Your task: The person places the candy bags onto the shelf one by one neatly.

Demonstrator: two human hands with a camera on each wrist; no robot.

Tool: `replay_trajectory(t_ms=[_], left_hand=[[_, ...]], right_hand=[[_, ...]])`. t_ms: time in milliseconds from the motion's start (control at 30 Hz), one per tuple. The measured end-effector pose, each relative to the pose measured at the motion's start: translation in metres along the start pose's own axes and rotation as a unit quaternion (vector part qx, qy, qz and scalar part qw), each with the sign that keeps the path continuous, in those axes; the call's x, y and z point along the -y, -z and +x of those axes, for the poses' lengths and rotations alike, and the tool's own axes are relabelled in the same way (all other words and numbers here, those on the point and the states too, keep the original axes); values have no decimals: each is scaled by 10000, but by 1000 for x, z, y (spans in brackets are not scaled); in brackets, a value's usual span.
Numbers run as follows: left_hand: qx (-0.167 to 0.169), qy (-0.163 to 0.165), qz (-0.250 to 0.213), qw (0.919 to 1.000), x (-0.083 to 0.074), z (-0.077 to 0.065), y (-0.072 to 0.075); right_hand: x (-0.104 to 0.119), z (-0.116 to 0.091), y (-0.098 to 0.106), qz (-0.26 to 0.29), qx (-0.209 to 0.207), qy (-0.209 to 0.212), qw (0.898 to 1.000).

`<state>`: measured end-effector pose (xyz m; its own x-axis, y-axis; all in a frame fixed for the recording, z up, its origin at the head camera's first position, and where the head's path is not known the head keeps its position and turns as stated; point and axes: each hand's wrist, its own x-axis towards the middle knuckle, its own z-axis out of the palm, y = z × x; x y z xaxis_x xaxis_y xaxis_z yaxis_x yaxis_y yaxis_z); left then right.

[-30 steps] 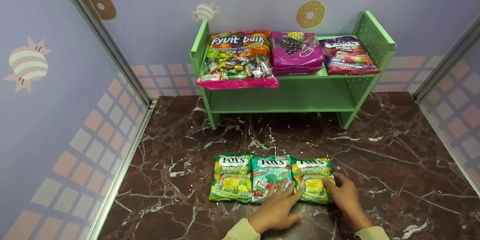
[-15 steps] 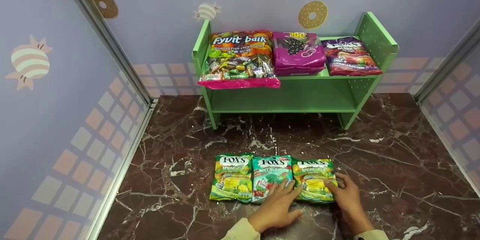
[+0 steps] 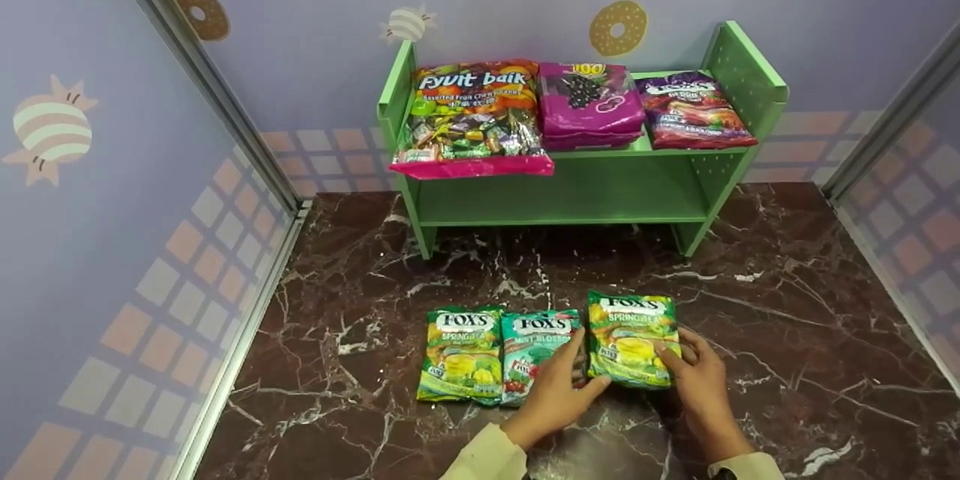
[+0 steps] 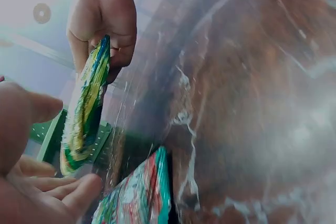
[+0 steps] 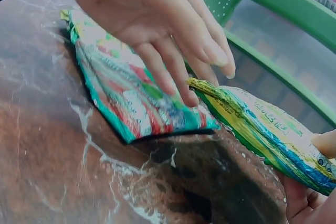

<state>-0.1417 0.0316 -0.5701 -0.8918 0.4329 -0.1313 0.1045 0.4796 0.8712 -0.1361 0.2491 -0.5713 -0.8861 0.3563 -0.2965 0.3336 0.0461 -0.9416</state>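
My right hand pinches the right side of a yellow-green Fox's Spring Tea candy bag, thumb in front and fingers behind. In the right wrist view this bag is lifted off the marble top and tilted. My left hand has its thumb and fingers spread near the bag's left edge, in front of a teal Fox's Mint Blossom candy bag that it partly hides. Another Spring Tea bag lies flat beside the teal one. In the left wrist view the held bag shows edge-on.
A green two-tier shelf stands against the back wall. On its upper tier lie a Fyvit Baik candy bag, a purple candy bag and a Fox's Berries bag. Panels flank the dark marble surface.
The right-hand Spring Tea bag has come up off the marble in my right hand. My left hand has turned from lying over the bags to spread fingers at that bag's left edge.
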Motion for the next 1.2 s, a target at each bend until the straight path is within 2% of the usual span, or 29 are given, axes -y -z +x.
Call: replay_trajectory(t_ms=[100,233,467,700,800,933,1067,1200], left_hand=[[29,270,-520,9983,-1,4,0],[22,392,-795,9961,-1,9,0],[-291,201,-832,9959,0,14,-1],[-470,-21,-789,9958,0,17,4],[-498,-37,-737,9960,-1,17,7],[-564,-68,-578,9967,-1,18,11],[-607,-111,-457,9970,-1,20,16],[-628,-201,-346,9972,-2,22,23]], right_hand=[[3,-1,-2,193,4,20,9998],[5,-2,-5,373,107,62,9992],[9,-1,-8,355,325,155,9987],[14,3,-11,-22,729,470,9962],[16,4,-12,-408,887,631,9932],[19,5,-13,-951,1107,847,9857],[22,4,-14,-1192,1347,1103,9775],[25,6,-16,-1672,1357,1402,9664]])
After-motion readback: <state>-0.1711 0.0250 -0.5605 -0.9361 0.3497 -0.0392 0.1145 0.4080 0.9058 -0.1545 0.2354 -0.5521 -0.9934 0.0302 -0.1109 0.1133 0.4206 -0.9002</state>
